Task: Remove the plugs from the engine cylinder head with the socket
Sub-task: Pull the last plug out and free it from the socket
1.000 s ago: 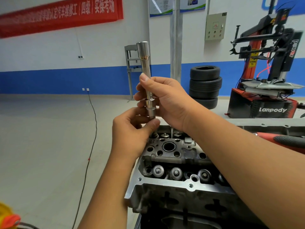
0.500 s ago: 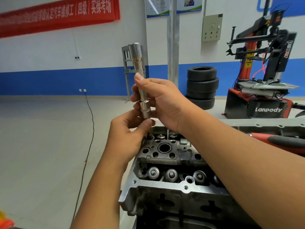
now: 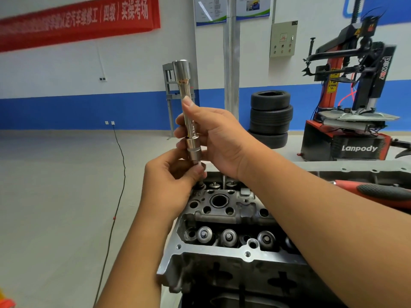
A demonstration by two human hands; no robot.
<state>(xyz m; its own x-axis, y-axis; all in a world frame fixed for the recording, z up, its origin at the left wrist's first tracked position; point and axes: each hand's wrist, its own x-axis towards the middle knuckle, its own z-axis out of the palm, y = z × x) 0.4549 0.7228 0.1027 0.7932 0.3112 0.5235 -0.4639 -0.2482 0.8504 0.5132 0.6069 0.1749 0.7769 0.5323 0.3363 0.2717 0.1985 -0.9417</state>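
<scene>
The head view shows a long polished steel socket [image 3: 188,112] held near upright above the far end of the engine cylinder head [image 3: 224,221], its wide end up and a stepped narrow end down. The right hand [image 3: 219,138] wraps its fingers round the middle of the shaft, thumb laid up along it, a closed grip on the tool. The left hand [image 3: 171,181] pinches at the tool's lower tip with thumb and fingertips, just above the head; whether a plug sits between those fingers I cannot tell, as they hide it. The socket looks rigid, fairly heavy for its width and smooth enough to slip, so a hold round the mid-shaft with a second hand steadying the tip seems sound; any plug would be small, hard and easy to drop into the open bores. The cylinder head is a bulky grey casting with open round ports, valve caps in a row along its near side and bolt holes on the flange; it rests on a stand I cannot make out. To the right lies a red tool handle with a black grip [image 3: 378,192]. Beyond is a pale workshop floor with a black cable [image 3: 120,174], stacked tyres [image 3: 270,118], a tyre changer [image 3: 353,121], and a white and blue wall with a red banner [image 3: 77,23].
</scene>
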